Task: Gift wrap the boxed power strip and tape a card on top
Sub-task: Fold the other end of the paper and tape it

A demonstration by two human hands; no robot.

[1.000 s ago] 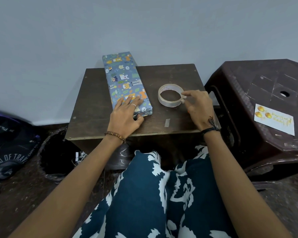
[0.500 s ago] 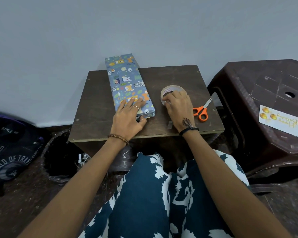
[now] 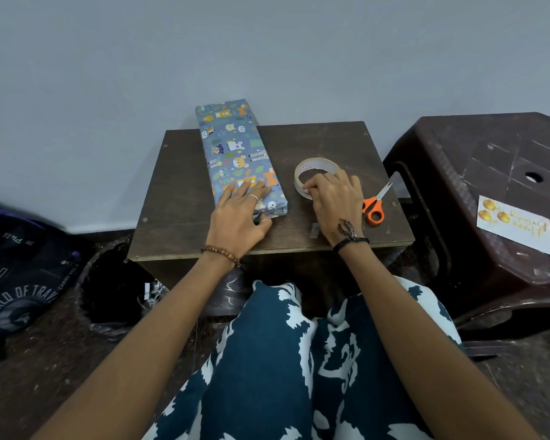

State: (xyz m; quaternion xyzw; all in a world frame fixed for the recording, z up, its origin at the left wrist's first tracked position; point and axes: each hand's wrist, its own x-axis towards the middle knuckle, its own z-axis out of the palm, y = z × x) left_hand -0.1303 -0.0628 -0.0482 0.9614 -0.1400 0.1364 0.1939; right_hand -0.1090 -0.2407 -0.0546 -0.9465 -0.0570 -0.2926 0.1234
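Note:
The long box wrapped in blue animal-print paper [image 3: 235,154] lies on the small dark wooden table [image 3: 178,198], its far end past the table's back edge. My left hand [image 3: 240,217] rests flat on its near end, fingers spread, thumb against the end flap. Right of the box sits a clear tape roll [image 3: 315,168]; my right hand [image 3: 335,201] covers its near side with fingertips curled on the rim. A white card with gold balloons [image 3: 515,225] lies on the brown plastic stool [image 3: 489,160] at right.
Orange-handled scissors [image 3: 375,206] lie on the table right of my right hand. A short strip of tape [image 3: 315,230] sticks near the table's front edge. A dark bin [image 3: 108,290] and a black backpack [image 3: 19,274] stand on the floor at left.
My right hand slid from the tape roll's right side to its near left rim, uncovering the scissors. The left hand stayed on the box.

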